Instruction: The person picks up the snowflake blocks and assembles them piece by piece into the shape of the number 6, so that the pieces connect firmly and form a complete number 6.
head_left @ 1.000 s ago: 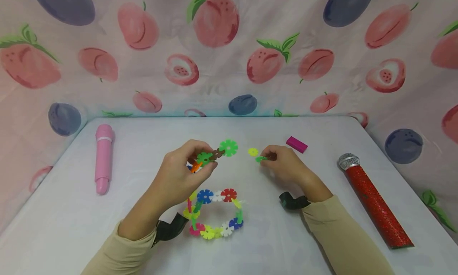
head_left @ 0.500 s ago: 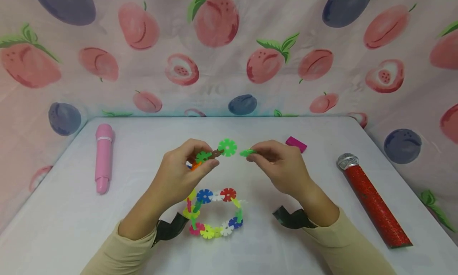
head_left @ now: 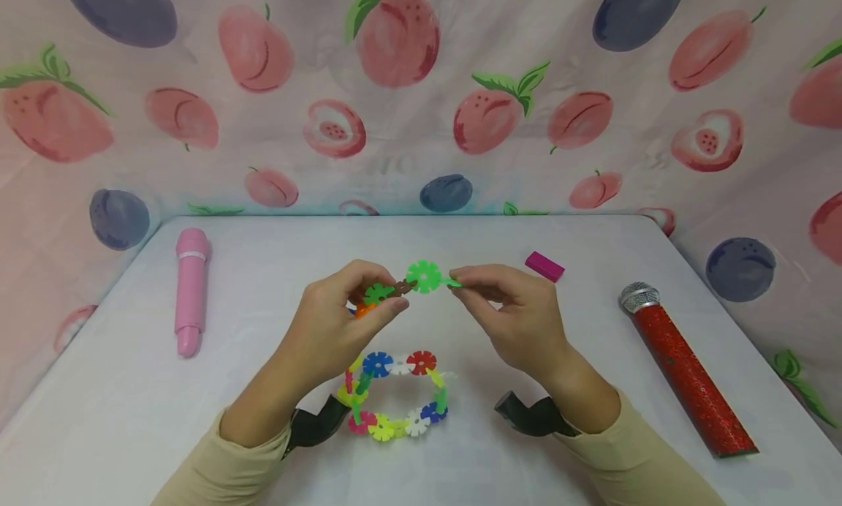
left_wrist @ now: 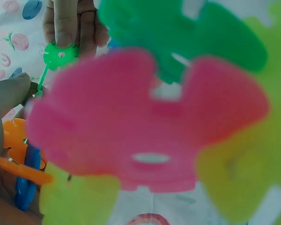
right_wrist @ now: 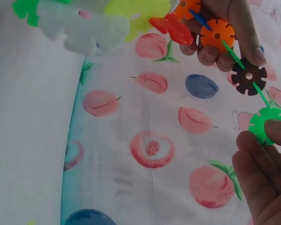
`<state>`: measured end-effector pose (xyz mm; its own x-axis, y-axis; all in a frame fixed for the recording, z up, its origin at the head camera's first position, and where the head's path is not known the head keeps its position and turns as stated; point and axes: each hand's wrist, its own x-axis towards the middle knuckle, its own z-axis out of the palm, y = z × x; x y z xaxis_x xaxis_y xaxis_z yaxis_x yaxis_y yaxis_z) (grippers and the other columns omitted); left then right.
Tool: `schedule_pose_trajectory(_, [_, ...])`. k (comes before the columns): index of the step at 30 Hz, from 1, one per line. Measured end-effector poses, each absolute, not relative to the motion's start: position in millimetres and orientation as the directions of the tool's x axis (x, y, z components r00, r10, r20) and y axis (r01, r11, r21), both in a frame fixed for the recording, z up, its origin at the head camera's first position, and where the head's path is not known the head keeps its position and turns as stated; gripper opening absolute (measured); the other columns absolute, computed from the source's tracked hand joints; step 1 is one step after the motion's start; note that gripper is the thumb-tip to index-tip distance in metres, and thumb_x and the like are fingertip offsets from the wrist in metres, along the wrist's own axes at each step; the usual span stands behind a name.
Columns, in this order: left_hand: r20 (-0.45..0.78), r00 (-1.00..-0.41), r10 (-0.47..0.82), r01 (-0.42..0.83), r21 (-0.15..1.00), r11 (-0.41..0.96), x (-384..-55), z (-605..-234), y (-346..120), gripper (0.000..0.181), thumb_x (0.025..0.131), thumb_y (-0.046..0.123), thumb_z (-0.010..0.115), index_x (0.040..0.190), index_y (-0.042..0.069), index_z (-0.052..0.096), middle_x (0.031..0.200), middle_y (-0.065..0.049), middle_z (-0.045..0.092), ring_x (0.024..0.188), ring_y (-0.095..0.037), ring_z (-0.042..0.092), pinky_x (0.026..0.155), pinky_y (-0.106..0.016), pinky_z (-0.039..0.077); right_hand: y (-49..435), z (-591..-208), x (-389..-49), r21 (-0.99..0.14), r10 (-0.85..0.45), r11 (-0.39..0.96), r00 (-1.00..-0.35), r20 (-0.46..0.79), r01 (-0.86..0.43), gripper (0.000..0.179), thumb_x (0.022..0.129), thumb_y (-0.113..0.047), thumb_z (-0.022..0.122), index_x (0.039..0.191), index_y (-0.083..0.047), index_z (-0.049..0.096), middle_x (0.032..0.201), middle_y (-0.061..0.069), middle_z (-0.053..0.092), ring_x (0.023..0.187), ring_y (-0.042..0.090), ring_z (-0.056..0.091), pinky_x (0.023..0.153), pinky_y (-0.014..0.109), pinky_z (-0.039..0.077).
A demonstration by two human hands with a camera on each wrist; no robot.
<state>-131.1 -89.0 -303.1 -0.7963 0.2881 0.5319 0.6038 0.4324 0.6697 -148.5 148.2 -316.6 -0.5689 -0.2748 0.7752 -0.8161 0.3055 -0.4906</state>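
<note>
My left hand (head_left: 342, 308) holds a chain of plastic snowflake discs. A brown disc (right_wrist: 249, 76) and a bright green disc (head_left: 424, 276) stick out past its thumb. Between my right hand's (head_left: 520, 316) thumb and fingertips is another green disc (right_wrist: 267, 124), seen edge-on in the head view, meeting the chain's end disc at its rim. Orange discs (right_wrist: 217, 35) and a blue one sit by my left palm. Below the hands, a loop of many-coloured discs shows, with a red disc (head_left: 422, 362) on its far side. A pink disc (left_wrist: 107, 117) looms blurred in the left wrist view.
A pink toy microphone (head_left: 191, 294) lies at the table's left. To the right are a red glittery microphone (head_left: 693, 374) and a magenta block (head_left: 544, 266). A fruit-print cloth (head_left: 395, 126) rises behind the white table (head_left: 276, 243). Black mounts (head_left: 536, 414) project from both wrists.
My right hand has picked up the green disc from the right, moved left and brought it against the chain's end disc. My left hand has stayed nearly still. The small yellow disc is out of sight.
</note>
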Motion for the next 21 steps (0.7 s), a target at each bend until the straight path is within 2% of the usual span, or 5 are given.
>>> schedule_pose_trajectory(4, [0.527, -0.802, 0.282, 0.596, 0.671, 0.441, -130.1, -301.8, -88.3, 0.024, 0.086, 0.008, 0.080, 0.105, 0.008, 0.065, 0.090, 0.003, 0.069, 0.077, -0.011, 0.060, 0.065, -0.030, 0.054, 149.1, -315.3, -146.9, -0.524, -0.289, 0.273, -0.588, 0.755, -0.807, 0.028, 0.076, 0.018, 0.075, 0.101, 0.005, 0.074, 0.103, 0.012, 0.074, 0.094, 0.024, 0.072, 0.079, 0.025, 0.056])
schedule_pose_trajectory(9, [0.520, -0.805, 0.286, 0.592, 0.667, 0.453, -129.7, -300.9, -87.9, 0.024, 0.085, 0.009, 0.081, 0.105, 0.009, 0.066, 0.096, 0.003, 0.070, 0.080, -0.010, 0.059, 0.068, -0.031, 0.054, 152.7, -313.0, -144.2, -0.651, -0.294, 0.183, -0.673, 0.678, -0.736, 0.028, 0.083, 0.020, 0.066, 0.106, 0.007, 0.072, 0.113, 0.015, 0.070, 0.106, 0.019, 0.066, 0.082, 0.027, 0.056])
schedule_pose_trajectory(13, [0.528, -0.791, 0.307, 0.610, 0.655, 0.445, -130.3, -300.9, -87.7, 0.024, 0.086, 0.009, 0.080, 0.106, 0.010, 0.066, 0.109, 0.002, 0.069, 0.085, -0.010, 0.060, 0.071, -0.030, 0.053, 154.9, -311.8, -143.7, -0.734, -0.295, 0.115, -0.729, 0.618, -0.669, 0.024, 0.086, 0.019, 0.064, 0.107, 0.009, 0.070, 0.116, 0.018, 0.068, 0.109, 0.019, 0.065, 0.084, 0.029, 0.055])
schedule_pose_trajectory(16, [0.526, -0.783, 0.332, 0.622, 0.659, 0.423, -130.2, -300.8, -88.2, 0.030, 0.088, 0.009, 0.078, 0.115, 0.011, 0.066, 0.113, 0.002, 0.070, 0.083, -0.009, 0.060, 0.065, -0.029, 0.053, 155.9, -311.1, -143.7, -0.774, -0.301, 0.074, -0.755, 0.583, -0.628, 0.020, 0.088, 0.016, 0.064, 0.107, 0.010, 0.069, 0.115, 0.016, 0.068, 0.106, 0.018, 0.067, 0.084, 0.030, 0.055])
schedule_pose_trajectory(21, [0.550, -0.741, 0.385, 0.671, 0.623, 0.403, -130.4, -300.3, -88.8, 0.048, 0.088, 0.007, 0.077, 0.134, 0.011, 0.063, 0.114, 0.002, 0.069, 0.092, -0.009, 0.062, 0.067, -0.028, 0.054, 157.5, -309.5, -144.8, -0.812, -0.303, 0.018, -0.777, 0.552, -0.583, 0.020, 0.090, 0.013, 0.064, 0.110, 0.014, 0.065, 0.114, 0.009, 0.070, 0.102, 0.017, 0.069, 0.084, 0.029, 0.056])
